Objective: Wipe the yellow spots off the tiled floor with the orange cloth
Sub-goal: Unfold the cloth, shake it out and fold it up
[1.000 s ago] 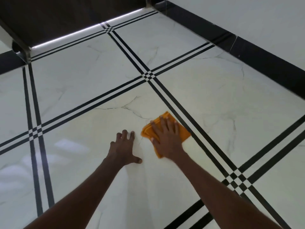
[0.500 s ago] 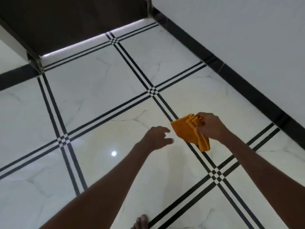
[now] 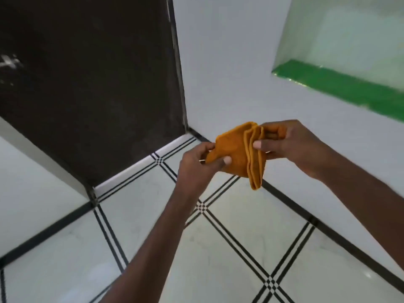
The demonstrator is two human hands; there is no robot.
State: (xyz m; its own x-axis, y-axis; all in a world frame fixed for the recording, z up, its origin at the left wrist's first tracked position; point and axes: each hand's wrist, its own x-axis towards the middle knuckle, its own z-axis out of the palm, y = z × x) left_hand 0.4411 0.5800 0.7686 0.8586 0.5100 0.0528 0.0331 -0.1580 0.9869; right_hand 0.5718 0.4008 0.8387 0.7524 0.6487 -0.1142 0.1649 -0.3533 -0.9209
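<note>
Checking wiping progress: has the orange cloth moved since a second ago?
Yes. The orange cloth left the tiled floor, now up between both hands.

— What's underfoot?

— A tiled floor (image 3: 218,254), glossy white tiles with faint grey veining. Thin black double lines run between them, with small checkered squares (image 3: 202,206) where the lines cross.

— And at the edges?

— A black border strip (image 3: 328,228) along the foot of the white wall. Nothing I can make out lying on it.
</note>
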